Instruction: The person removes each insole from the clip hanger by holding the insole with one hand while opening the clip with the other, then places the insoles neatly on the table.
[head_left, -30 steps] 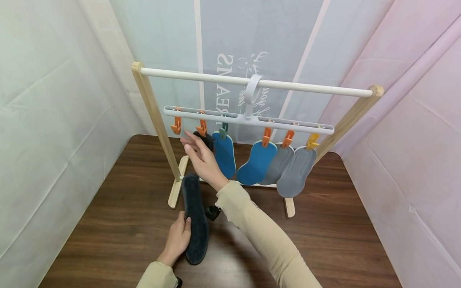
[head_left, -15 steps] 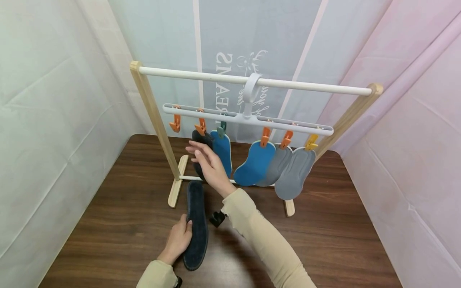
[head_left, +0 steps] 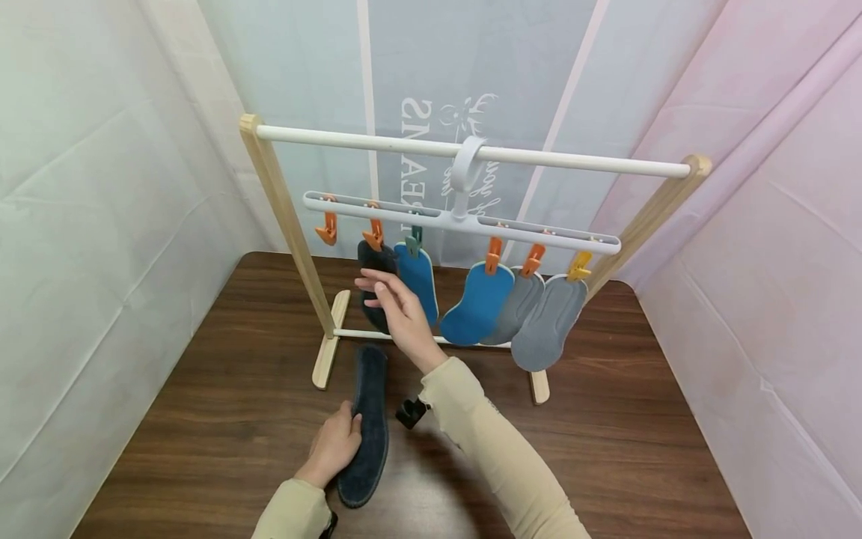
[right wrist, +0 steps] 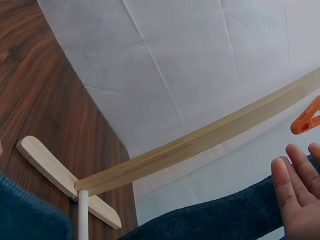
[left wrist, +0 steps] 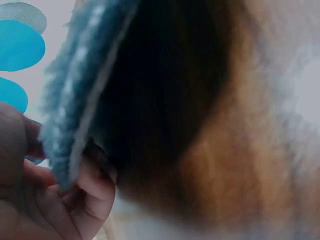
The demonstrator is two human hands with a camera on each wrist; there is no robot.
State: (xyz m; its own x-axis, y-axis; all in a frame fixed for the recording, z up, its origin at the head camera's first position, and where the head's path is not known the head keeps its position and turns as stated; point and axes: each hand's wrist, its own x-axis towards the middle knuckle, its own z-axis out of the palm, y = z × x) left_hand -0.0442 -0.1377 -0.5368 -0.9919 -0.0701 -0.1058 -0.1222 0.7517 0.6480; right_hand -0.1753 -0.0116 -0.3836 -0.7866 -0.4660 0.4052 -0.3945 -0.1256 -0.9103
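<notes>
My left hand (head_left: 334,443) grips a dark fuzzy insole (head_left: 367,427) by its side edge, low over the table; its fleece edge (left wrist: 80,95) fills the upper left of the left wrist view. My right hand (head_left: 402,311) is raised with fingers extended, in front of a matching dark insole (head_left: 372,258) that hangs from an orange clip (head_left: 373,233). In the right wrist view the fingers (right wrist: 297,170) overlap that hanging insole (right wrist: 210,217). Left of it, another orange clip (head_left: 328,228) hangs with nothing in it.
A white clip hanger (head_left: 465,221) hooks over the rod of a wooden rack (head_left: 277,202). Blue insoles (head_left: 478,303) and grey insoles (head_left: 548,322) hang from its other clips. The rack's foot (head_left: 326,359) stands on the brown table (head_left: 215,389). Fabric walls enclose the sides.
My right hand has come down and right, away from the leftmost clip, baring more of the hanging dark insole. My left hand has shifted slightly, tilting the held insole's top rightward.
</notes>
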